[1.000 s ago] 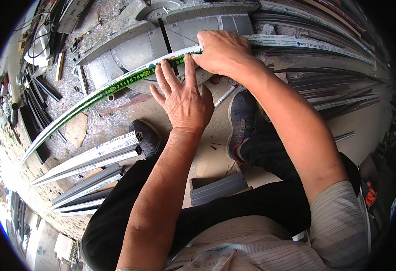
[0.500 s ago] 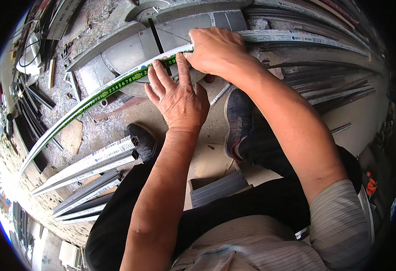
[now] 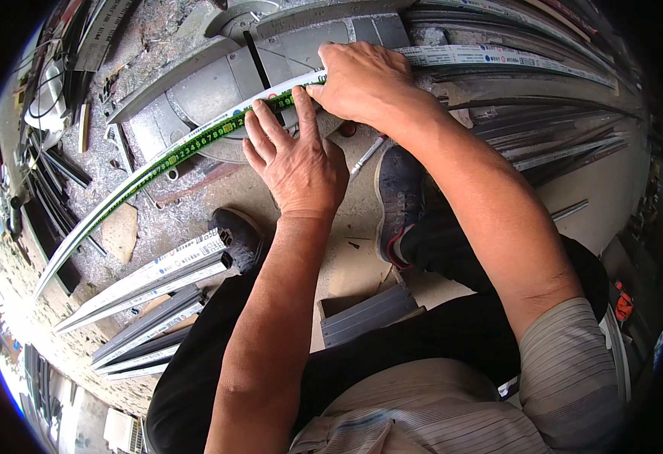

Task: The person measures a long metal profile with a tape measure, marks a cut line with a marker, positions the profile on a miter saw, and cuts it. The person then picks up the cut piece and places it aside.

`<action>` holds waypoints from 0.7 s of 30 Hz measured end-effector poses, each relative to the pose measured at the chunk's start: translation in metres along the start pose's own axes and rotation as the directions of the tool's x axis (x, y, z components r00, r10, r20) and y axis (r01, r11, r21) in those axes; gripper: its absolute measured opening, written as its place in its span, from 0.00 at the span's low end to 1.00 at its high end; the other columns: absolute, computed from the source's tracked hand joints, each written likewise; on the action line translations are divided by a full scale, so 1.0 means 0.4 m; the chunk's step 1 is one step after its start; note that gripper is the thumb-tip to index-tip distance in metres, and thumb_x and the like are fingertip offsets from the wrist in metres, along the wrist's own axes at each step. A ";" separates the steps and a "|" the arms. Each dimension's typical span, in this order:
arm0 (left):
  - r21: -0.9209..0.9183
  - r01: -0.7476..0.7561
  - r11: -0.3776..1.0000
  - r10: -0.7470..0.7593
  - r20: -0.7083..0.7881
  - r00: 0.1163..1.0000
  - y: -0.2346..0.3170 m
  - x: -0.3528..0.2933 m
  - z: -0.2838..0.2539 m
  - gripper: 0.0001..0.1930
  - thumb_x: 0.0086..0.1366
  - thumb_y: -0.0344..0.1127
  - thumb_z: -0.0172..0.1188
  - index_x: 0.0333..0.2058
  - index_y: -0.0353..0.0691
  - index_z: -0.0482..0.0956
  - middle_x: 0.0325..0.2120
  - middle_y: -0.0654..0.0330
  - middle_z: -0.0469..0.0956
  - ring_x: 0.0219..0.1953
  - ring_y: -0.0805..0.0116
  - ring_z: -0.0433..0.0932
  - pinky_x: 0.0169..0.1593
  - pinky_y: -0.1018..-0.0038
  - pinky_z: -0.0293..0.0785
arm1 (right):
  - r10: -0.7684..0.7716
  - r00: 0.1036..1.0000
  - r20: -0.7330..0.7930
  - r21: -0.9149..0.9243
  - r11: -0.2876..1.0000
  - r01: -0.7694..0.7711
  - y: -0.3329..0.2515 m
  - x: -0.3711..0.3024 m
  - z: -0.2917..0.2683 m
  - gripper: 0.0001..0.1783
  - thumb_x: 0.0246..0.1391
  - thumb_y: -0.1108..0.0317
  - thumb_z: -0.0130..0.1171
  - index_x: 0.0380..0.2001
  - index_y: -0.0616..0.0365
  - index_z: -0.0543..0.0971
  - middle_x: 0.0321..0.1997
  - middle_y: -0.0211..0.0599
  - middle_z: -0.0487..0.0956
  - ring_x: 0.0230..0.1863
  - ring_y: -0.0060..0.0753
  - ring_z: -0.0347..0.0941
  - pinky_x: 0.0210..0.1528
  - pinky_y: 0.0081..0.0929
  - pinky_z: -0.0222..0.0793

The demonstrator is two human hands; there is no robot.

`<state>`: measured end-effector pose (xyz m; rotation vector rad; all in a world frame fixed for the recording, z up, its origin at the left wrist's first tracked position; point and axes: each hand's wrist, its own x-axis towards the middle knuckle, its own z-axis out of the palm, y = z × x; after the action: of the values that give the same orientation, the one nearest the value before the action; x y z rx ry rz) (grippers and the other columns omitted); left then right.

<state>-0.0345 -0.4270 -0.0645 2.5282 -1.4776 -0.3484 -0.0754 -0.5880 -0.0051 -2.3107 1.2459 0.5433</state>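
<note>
A long profile bar wrapped in white printed film runs across a grey metal machine table with a dark slot. Along its near side lies a tape measure's green-and-black blade, stretching far to the left. My left hand rests with fingers spread, their tips against the blade near its right end. My right hand is closed round the bar just right of there, thumb toward the blade. Its curled fingers are partly hidden behind the bar, as is the blade's end.
Bundles of film-covered profiles lie at lower left. Dark profile lengths are stacked at right. My shoes stand on the floor before the table, near a grey box-like piece. Offcuts and metal shavings litter the floor at left.
</note>
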 end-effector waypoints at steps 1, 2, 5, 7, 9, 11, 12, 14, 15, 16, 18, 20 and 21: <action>-0.003 0.000 1.000 0.000 -0.004 1.000 0.000 0.001 0.000 0.47 0.60 0.43 0.64 0.77 0.52 0.55 0.73 0.28 0.48 0.75 0.27 0.47 0.74 0.35 0.45 | -0.005 1.000 -0.009 0.000 1.000 0.005 0.001 -0.001 0.002 0.29 0.61 0.45 0.67 0.51 0.60 0.83 0.52 0.50 0.86 0.58 0.53 0.82 0.61 0.51 0.74; -0.004 0.000 1.000 0.000 0.000 1.000 0.000 0.002 0.000 0.47 0.60 0.43 0.64 0.77 0.52 0.55 0.73 0.28 0.48 0.75 0.27 0.47 0.73 0.35 0.45 | -0.009 1.000 -0.019 -0.001 1.000 0.009 0.002 -0.002 0.003 0.29 0.61 0.45 0.67 0.51 0.60 0.83 0.52 0.50 0.86 0.58 0.53 0.82 0.61 0.51 0.74; -0.007 0.000 1.000 0.000 0.007 1.000 0.004 0.003 -0.001 0.47 0.60 0.43 0.64 0.77 0.52 0.55 0.72 0.28 0.49 0.75 0.26 0.47 0.73 0.35 0.46 | -0.027 0.995 -0.100 0.002 1.000 0.027 0.014 -0.006 0.019 0.29 0.61 0.45 0.67 0.51 0.60 0.83 0.52 0.49 0.86 0.58 0.53 0.81 0.61 0.52 0.74; -0.006 0.001 1.000 -0.001 0.005 1.000 0.005 0.004 -0.004 0.47 0.59 0.43 0.65 0.77 0.53 0.55 0.72 0.28 0.49 0.74 0.26 0.48 0.73 0.35 0.47 | -0.015 0.997 -0.072 0.004 1.000 0.015 0.012 -0.006 0.015 0.29 0.60 0.45 0.67 0.50 0.60 0.83 0.52 0.49 0.86 0.59 0.52 0.81 0.60 0.52 0.74; -0.001 -0.003 1.000 0.003 -0.010 1.000 0.003 0.005 -0.001 0.48 0.59 0.44 0.65 0.77 0.53 0.55 0.71 0.28 0.50 0.74 0.26 0.49 0.73 0.35 0.47 | -0.003 0.999 -0.048 -0.003 1.000 0.003 0.010 -0.006 0.012 0.29 0.60 0.44 0.67 0.50 0.60 0.83 0.52 0.49 0.86 0.59 0.52 0.81 0.60 0.52 0.75; -0.001 -0.008 1.000 0.008 -0.022 1.000 0.001 0.005 0.000 0.48 0.59 0.44 0.66 0.77 0.53 0.56 0.71 0.28 0.51 0.73 0.26 0.49 0.73 0.35 0.47 | 0.006 1.000 -0.030 -0.020 1.000 -0.007 0.010 0.000 0.012 0.29 0.60 0.44 0.67 0.50 0.60 0.83 0.52 0.49 0.86 0.59 0.53 0.81 0.60 0.51 0.75; -0.004 -0.010 1.000 0.010 -0.027 1.000 0.001 0.006 -0.001 0.47 0.59 0.45 0.66 0.76 0.53 0.56 0.71 0.29 0.51 0.73 0.27 0.49 0.73 0.35 0.47 | 0.005 0.999 -0.039 -0.017 1.000 -0.006 0.012 0.003 0.015 0.29 0.60 0.44 0.67 0.50 0.60 0.83 0.52 0.48 0.86 0.59 0.53 0.81 0.60 0.51 0.75; -0.006 -0.015 1.000 0.015 -0.036 0.999 0.001 0.006 -0.001 0.47 0.59 0.45 0.66 0.76 0.53 0.56 0.71 0.29 0.51 0.73 0.27 0.50 0.73 0.35 0.46 | 0.004 0.998 -0.057 -0.012 1.000 -0.004 0.014 0.007 0.019 0.30 0.60 0.43 0.67 0.50 0.60 0.84 0.53 0.48 0.86 0.59 0.53 0.81 0.60 0.51 0.75; -0.006 -0.017 1.000 0.017 -0.041 0.999 0.001 0.004 -0.001 0.47 0.59 0.45 0.66 0.76 0.53 0.56 0.71 0.29 0.51 0.73 0.27 0.50 0.73 0.35 0.46 | 0.007 0.999 -0.043 -0.001 1.000 -0.007 0.014 0.007 0.017 0.30 0.60 0.43 0.67 0.50 0.59 0.84 0.53 0.48 0.86 0.59 0.53 0.81 0.60 0.51 0.75; -0.005 -0.020 1.000 0.020 -0.045 0.999 0.001 0.004 0.000 0.47 0.59 0.46 0.66 0.76 0.53 0.57 0.71 0.30 0.51 0.73 0.27 0.49 0.73 0.36 0.46 | 0.009 1.000 -0.030 0.009 1.000 -0.009 0.014 0.006 0.011 0.30 0.59 0.42 0.67 0.50 0.59 0.84 0.53 0.48 0.86 0.59 0.53 0.81 0.60 0.51 0.75; -0.011 -0.015 1.000 0.014 -0.043 0.999 0.001 0.007 -0.003 0.47 0.59 0.46 0.66 0.76 0.53 0.57 0.71 0.30 0.51 0.73 0.27 0.49 0.73 0.36 0.45 | 0.014 1.000 -0.022 0.012 1.000 -0.014 0.015 0.007 0.010 0.31 0.59 0.42 0.68 0.51 0.58 0.84 0.53 0.48 0.85 0.59 0.53 0.81 0.60 0.52 0.75; -0.020 -0.014 1.000 0.013 -0.042 0.999 0.001 0.009 -0.004 0.47 0.59 0.46 0.67 0.76 0.53 0.57 0.71 0.31 0.50 0.74 0.27 0.48 0.73 0.36 0.45 | 0.018 0.999 -0.031 -0.003 1.000 -0.019 0.018 0.014 0.016 0.31 0.58 0.41 0.68 0.51 0.58 0.84 0.54 0.48 0.85 0.59 0.53 0.81 0.61 0.51 0.75; -0.027 -0.016 1.000 0.015 -0.043 0.999 0.001 0.008 -0.003 0.47 0.59 0.46 0.67 0.76 0.53 0.57 0.71 0.31 0.50 0.74 0.27 0.48 0.73 0.36 0.45 | 0.019 0.999 -0.032 0.001 1.000 -0.019 0.018 0.013 0.016 0.31 0.58 0.41 0.68 0.51 0.58 0.84 0.54 0.47 0.85 0.59 0.53 0.81 0.61 0.51 0.75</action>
<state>-0.0328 -0.4300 -0.0636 2.4859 -1.4656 -0.3075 -0.0796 -0.5913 -0.0147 -2.3183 1.2837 0.5140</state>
